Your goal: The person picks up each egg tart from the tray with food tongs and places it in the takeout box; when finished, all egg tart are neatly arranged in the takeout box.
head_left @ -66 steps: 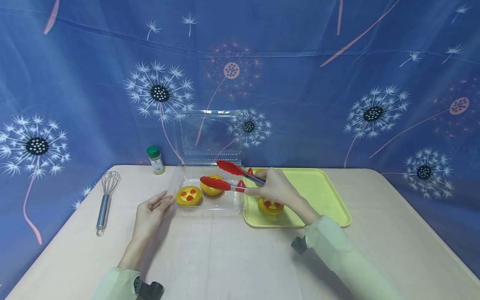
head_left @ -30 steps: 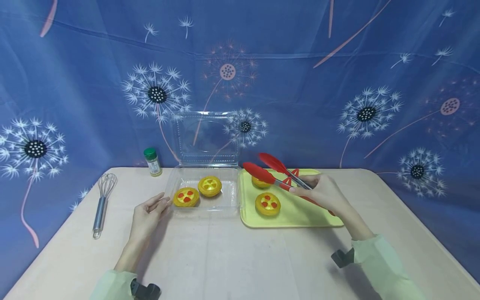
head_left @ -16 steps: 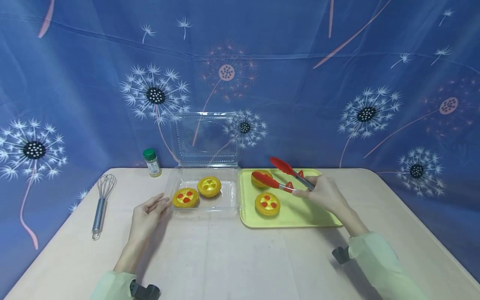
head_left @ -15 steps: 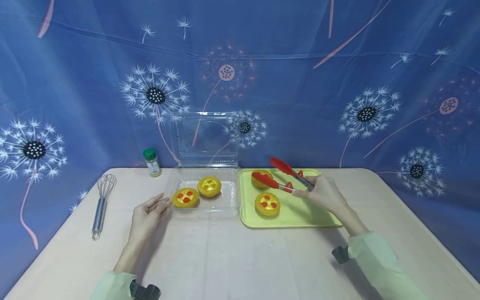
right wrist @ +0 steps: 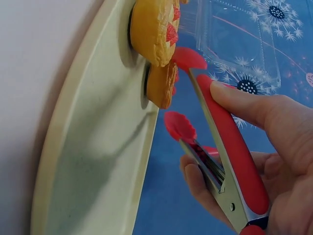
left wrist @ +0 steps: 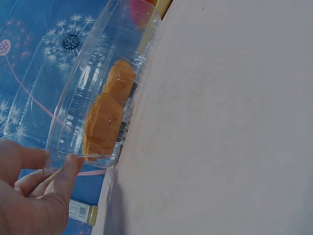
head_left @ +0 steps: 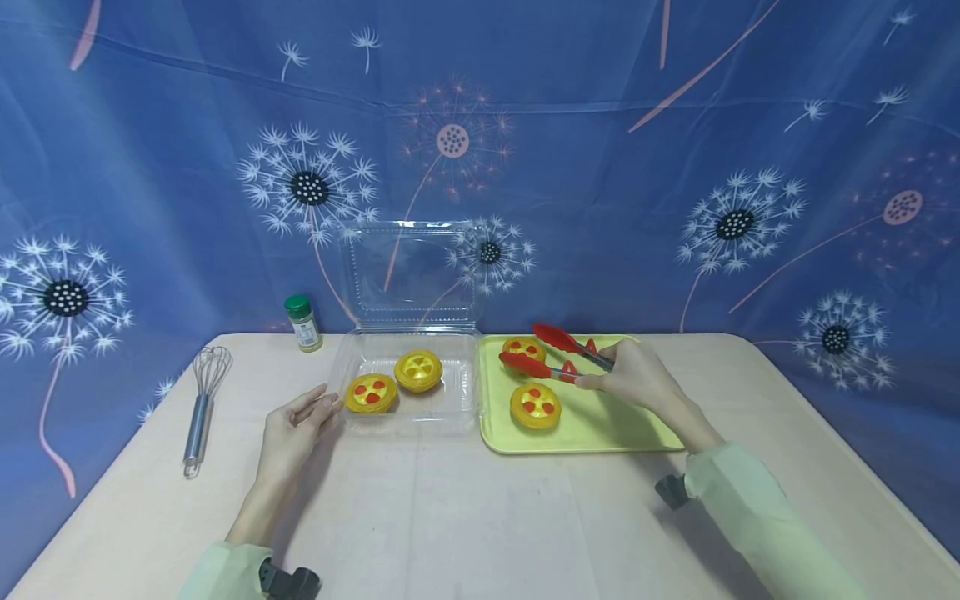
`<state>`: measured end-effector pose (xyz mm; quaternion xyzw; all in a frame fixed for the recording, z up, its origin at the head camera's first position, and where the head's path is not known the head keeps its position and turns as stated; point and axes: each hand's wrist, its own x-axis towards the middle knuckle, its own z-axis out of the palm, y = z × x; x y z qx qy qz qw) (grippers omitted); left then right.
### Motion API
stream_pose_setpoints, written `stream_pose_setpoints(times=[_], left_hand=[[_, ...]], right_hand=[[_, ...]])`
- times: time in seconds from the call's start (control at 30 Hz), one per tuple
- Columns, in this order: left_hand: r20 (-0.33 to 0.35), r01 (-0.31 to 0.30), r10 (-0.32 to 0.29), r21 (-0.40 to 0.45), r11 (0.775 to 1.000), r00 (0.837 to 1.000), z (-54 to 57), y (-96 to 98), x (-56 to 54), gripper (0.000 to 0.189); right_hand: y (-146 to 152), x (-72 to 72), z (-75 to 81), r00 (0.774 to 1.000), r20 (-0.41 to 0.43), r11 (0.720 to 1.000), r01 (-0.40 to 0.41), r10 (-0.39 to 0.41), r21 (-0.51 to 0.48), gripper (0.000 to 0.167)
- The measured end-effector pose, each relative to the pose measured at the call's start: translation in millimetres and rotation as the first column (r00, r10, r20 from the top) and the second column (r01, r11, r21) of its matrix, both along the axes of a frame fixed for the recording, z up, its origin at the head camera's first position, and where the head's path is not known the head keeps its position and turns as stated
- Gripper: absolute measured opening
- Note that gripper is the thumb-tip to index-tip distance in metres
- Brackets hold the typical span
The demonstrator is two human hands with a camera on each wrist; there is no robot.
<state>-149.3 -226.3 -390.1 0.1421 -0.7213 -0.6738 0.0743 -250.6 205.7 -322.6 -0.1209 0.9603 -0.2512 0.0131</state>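
Red tongs (right wrist: 234, 147) are held over the yellow tray (head_left: 592, 427) by the right hand (head_left: 637, 375), whose grip pinches them, thumb laid on one arm and fingers set against the other. The two red heads of the tongs are spread apart and brought close to the far tart (head_left: 520, 344), which lies near the tray's back left corner and is partly hidden by the nearer head; whether it is touched cannot be told. In front of it, on the same tray, the near tart (head_left: 536, 406) is seen, topped with red pieces.

By the left hand (head_left: 292, 433), the left front corner of the clear container (head_left: 459, 400) is pinched, the rim being caught between thumb and fingers. The container is placed just left of the tray, with its lid (head_left: 412, 279) raised at the back. Inside, a red-topped tart (head_left: 371, 393) is set at the front left, and just beside it, farther back, a plain yellow tart (head_left: 418, 371) is seen.

On the tabletop (head_left: 450, 517), a green-capped jar (head_left: 303, 323) is stood behind the left hand, and a whisk (head_left: 202, 408) is laid at the far left. A blue dandelion-print cloth (head_left: 585, 208) is hung behind everything.
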Motion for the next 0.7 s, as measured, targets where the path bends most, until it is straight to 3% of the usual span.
stream_pose_setpoints(times=[0.3, 0.7], left_hand=[[0.021, 0.018, -0.019, 0.021, 1.000, 1.000, 3.2, 0.4, 0.6, 0.048], [0.022, 0.018, -0.018, 0.007, 1.000, 1.000, 4.6, 0.3, 0.9, 0.047]], right_hand=[[-7.7, -2.1, 0.6, 1.000, 0.027, 1.000, -0.005, 0.004, 0.023, 0.029], [-7.9, -1.6, -0.2, 1.000, 0.001, 1.000, -0.014, 0.014, 0.017, 0.025]])
